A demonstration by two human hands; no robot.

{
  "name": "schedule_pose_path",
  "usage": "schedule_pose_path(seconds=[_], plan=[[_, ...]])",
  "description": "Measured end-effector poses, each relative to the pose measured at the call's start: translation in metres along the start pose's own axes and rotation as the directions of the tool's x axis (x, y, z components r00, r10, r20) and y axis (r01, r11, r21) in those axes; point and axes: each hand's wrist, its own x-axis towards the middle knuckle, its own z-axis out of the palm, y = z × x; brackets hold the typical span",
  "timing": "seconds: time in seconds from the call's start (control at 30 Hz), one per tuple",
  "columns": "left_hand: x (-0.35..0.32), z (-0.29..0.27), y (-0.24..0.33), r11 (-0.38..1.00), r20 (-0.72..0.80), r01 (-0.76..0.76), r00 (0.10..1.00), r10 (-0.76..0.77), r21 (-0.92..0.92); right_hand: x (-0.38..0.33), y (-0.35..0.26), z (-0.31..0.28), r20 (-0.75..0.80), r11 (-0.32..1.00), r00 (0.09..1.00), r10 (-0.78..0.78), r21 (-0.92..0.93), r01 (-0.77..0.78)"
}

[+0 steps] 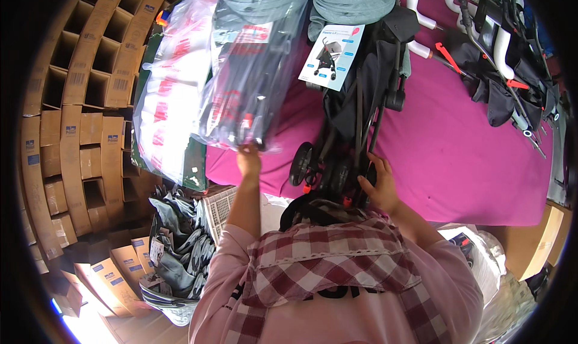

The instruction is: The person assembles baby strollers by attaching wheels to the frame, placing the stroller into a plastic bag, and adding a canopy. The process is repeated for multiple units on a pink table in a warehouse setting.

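Note:
A folded black stroller with a grey-green hood lies on the pink-covered table, its wheels toward me. A printed card with a stroller picture lies on it. My right hand is at the stroller's near right wheel, thumb and fingers curved around it. To the left, another folded stroller is wrapped in a clear plastic bag. The fingers of my left hand are closed on the near edge of that bag. What the fingertips pinch is partly hidden.
White plastic sleeves with red print are stacked at the left. Cardboard boxes form a wall beyond. A basket of grey fabric pieces stands below the table. Stroller frame parts lie at the far right of the pink cloth.

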Motion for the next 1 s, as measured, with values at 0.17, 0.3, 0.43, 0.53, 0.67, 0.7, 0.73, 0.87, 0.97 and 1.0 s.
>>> schedule_pose_path(seconds=[0.17,0.3,0.43,0.53,0.67,0.7,0.73,0.87,0.97,1.0], plan=[[0.035,-0.049,-0.009,0.982,-0.367,-0.11,0.916,0.161,0.155,-0.013,0.013,-0.002,-0.142,0.999,0.99,-0.002,-0.046,-0.004],[0.025,-0.049,-0.005,0.943,-0.143,-0.281,0.941,0.307,0.18,-0.006,-0.015,-0.003,-0.366,0.98,0.914,-0.177,-0.15,0.13],[0.005,-0.062,0.01,0.734,-0.18,-0.57,0.731,0.658,0.368,0.02,-0.082,0.018,-0.364,0.864,0.799,-0.478,-0.357,0.354],[0.022,-0.101,0.018,0.864,-0.113,-0.499,0.865,0.49,-0.069,0.044,-0.131,0.062,-0.267,0.813,0.78,-0.565,-0.337,0.474],[0.077,-0.161,0.017,0.698,-0.19,-0.715,0.682,0.706,0.03,0.057,-0.202,0.137,-0.171,0.812,0.795,-0.581,-0.187,0.553],[0.093,-0.177,0.016,0.75,-0.236,-0.661,0.728,0.644,0.006,0.062,-0.224,0.143,-0.167,0.778,0.763,-0.624,-0.227,0.586],[0.115,-0.192,0.011,0.795,-0.275,-0.606,0.768,0.579,-0.02,0.067,-0.238,0.146,-0.167,0.753,0.739,-0.653,-0.252,0.609],[0.208,-0.222,-0.041,0.711,-0.261,-0.678,0.664,0.701,0.186,0.066,-0.336,0.103,-0.298,0.787,0.829,-0.472,0.281,0.549],[0.267,-0.205,-0.077,0.801,-0.166,-0.525,0.796,0.582,0.287,0.052,-0.412,0.079,-0.227,0.635,0.669,-0.708,0.209,0.743],[0.279,-0.202,-0.091,0.802,-0.148,-0.456,0.828,0.541,0.386,0.058,-0.429,0.08,-0.153,0.572,0.608,-0.779,0.222,0.789]])
